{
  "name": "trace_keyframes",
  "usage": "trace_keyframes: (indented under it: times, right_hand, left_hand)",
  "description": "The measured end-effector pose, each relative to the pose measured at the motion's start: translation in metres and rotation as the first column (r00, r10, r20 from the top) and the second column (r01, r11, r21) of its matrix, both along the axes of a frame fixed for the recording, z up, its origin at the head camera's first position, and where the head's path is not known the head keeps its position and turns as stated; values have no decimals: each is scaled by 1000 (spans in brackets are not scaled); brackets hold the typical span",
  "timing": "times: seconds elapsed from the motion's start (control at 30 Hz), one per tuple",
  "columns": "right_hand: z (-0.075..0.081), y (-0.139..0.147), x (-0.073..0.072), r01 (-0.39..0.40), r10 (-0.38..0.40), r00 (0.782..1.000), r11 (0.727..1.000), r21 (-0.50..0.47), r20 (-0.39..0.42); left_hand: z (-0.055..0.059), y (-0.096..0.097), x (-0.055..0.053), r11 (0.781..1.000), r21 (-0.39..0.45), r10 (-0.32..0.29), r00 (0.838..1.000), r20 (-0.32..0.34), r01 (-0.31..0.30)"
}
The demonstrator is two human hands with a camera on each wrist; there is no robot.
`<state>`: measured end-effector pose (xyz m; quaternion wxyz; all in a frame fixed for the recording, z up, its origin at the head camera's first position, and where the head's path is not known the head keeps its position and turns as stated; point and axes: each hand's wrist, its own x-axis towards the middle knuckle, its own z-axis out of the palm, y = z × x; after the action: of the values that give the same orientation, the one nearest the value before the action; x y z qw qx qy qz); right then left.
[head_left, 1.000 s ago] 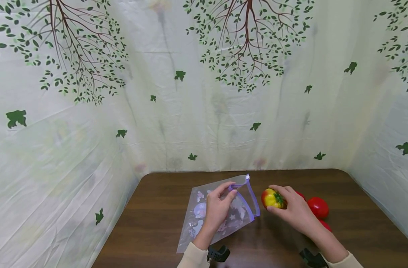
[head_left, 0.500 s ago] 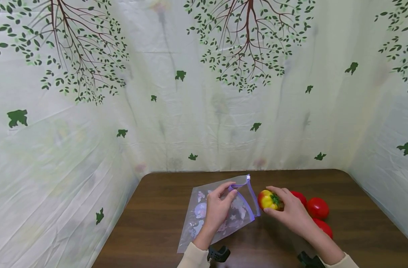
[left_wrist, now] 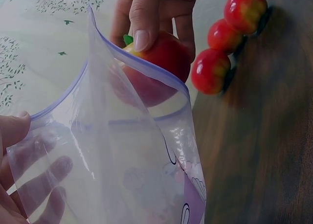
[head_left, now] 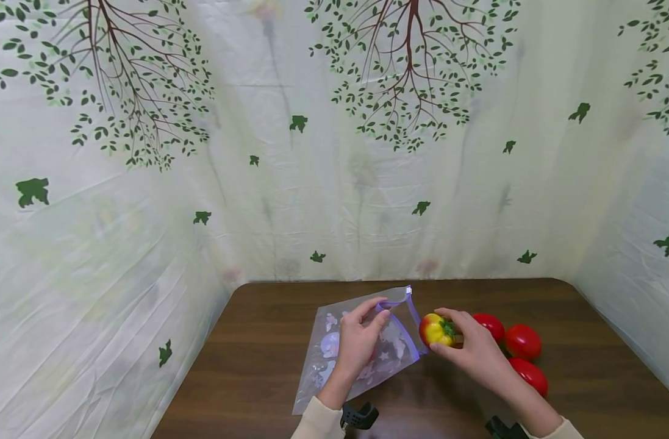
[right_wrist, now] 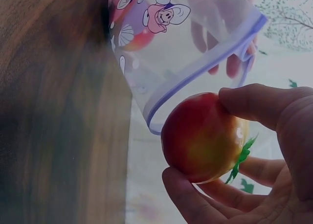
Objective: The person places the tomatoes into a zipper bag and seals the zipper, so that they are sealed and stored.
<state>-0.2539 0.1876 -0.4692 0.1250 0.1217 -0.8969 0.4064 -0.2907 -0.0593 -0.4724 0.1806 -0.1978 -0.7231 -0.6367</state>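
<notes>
My left hand (head_left: 357, 342) pinches the edge of a clear zip bag (head_left: 314, 378) with a purple zip strip and cartoon prints. Its mouth gapes toward the right. In my right hand (head_left: 477, 349) is a red-and-yellow tomato (head_left: 435, 330) with a green leafy top, gripped between thumb and fingers right at that mouth. The left wrist view has the tomato (left_wrist: 164, 57) partly behind the bag's film. Through the printed side in the right wrist view, a blurred red round thing (right_wrist: 141, 40) shows inside the bag.
Right of my right hand, three glossy red tomatoes lie close together: a rear one (head_left: 489, 327), a right one (head_left: 523, 341) and a front one (head_left: 530, 375). The brown wooden table (head_left: 246, 366) meets a pale leaf-printed curtain (head_left: 356, 244) at the back.
My right hand has moved slightly left with the tomato, bringing it up to the bag's mouth. More of the red tomatoes on the right shows now. My left hand keeps its place.
</notes>
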Motion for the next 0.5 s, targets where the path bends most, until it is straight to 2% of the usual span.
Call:
trace_keyframes:
  times: [0.5]
  right_hand:
    - [-2, -5, 2, 13, -13, 1000, 1000, -11, 5]
  left_hand:
    - [1, 0, 1, 1000, 2, -1, 1000, 14, 0]
